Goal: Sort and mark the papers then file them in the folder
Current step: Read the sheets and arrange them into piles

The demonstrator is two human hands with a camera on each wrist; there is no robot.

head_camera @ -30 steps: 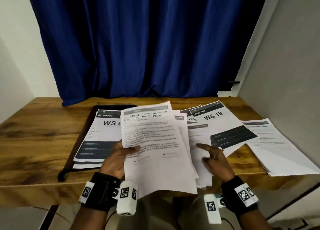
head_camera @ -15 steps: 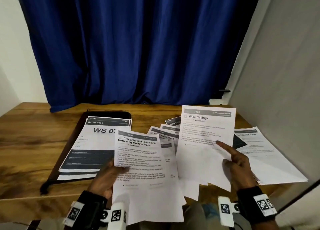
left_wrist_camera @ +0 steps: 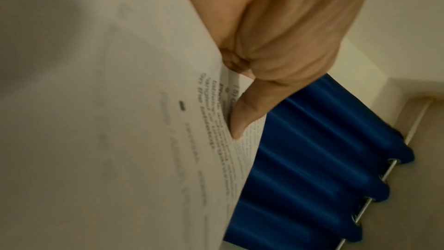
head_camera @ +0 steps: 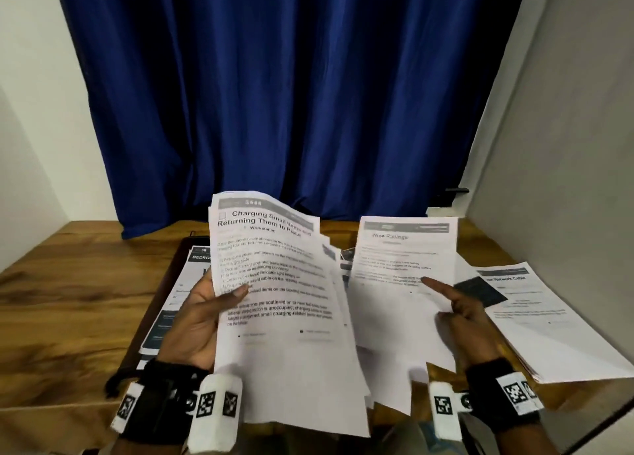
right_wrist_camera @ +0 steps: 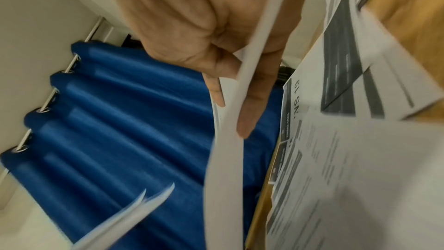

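Both hands are up over the wooden table [head_camera: 68, 303]. At seven o'clock the left hand [head_camera: 197, 320] grips a fanned sheaf of papers [head_camera: 284, 317], thumb pressed on the top page. At five o'clock the right hand [head_camera: 466, 320] pinches a single sheet [head_camera: 401, 283]. Behind the sheaf, at nine o'clock, the dark folder [head_camera: 154, 314] lies under printed pages. Another paper stack [head_camera: 549, 331] lies at three o'clock.
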